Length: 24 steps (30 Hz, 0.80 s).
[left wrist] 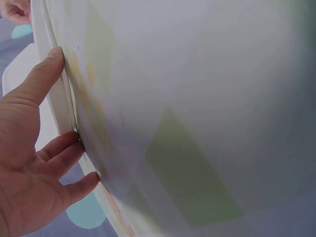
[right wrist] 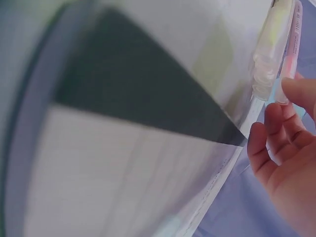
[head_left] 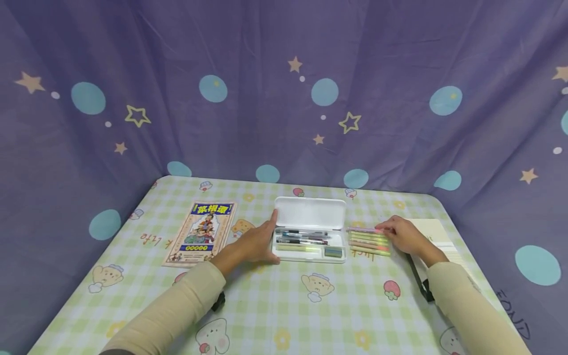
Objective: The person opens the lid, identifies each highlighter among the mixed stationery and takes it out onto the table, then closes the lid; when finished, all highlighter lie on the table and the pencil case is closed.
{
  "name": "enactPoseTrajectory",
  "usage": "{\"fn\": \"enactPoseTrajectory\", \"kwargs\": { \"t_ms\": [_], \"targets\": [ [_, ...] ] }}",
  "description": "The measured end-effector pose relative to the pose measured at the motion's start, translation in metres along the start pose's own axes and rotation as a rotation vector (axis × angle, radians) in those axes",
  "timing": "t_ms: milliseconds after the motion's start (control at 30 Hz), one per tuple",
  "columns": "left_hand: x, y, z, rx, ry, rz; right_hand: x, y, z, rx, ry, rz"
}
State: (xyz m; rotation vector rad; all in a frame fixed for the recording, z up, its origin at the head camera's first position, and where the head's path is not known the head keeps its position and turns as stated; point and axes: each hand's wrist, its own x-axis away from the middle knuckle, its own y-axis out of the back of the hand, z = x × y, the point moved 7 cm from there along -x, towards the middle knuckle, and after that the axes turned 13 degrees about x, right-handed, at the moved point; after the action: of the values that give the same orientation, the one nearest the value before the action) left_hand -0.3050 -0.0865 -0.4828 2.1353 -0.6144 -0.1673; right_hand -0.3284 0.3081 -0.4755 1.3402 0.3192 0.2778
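Note:
A white pencil case (head_left: 310, 213) lies with its lid raised in the middle of the table. Several pens (head_left: 303, 237) fill its upper compartment; a pale yellow pen (head_left: 295, 248) and a small dark block (head_left: 333, 252) lie in the front one. My left hand (head_left: 261, 241) rests against the case's left side, thumb and fingers spread along its edge. To the right of the case, several pastel highlighters (head_left: 369, 242) lie in a row. With thumb and fingers, my right hand (head_left: 403, 234) pinches the end of the pink highlighter (right wrist: 295, 47), the farthest of the row.
A colourful printed booklet (head_left: 205, 231) lies left of the case. Partly under my right forearm is a cream notebook (head_left: 429, 228). The table has a green checked cloth (head_left: 266, 301), and a purple curtain (head_left: 266, 128) hangs behind it.

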Motion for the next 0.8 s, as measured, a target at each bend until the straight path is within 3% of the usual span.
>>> {"fn": "enactPoseTrajectory", "kwargs": {
  "t_ms": [300,800],
  "targets": [
    [0.0009,-0.0014,0.0006,0.004,0.000,0.004,0.0021,-0.0053,0.0019,0.008,0.023,0.006],
    [0.0000,0.0004,-0.0008,0.007,0.000,0.013,-0.0019,-0.0050,-0.0012,0.021,-0.013,0.053]
  ]
}}
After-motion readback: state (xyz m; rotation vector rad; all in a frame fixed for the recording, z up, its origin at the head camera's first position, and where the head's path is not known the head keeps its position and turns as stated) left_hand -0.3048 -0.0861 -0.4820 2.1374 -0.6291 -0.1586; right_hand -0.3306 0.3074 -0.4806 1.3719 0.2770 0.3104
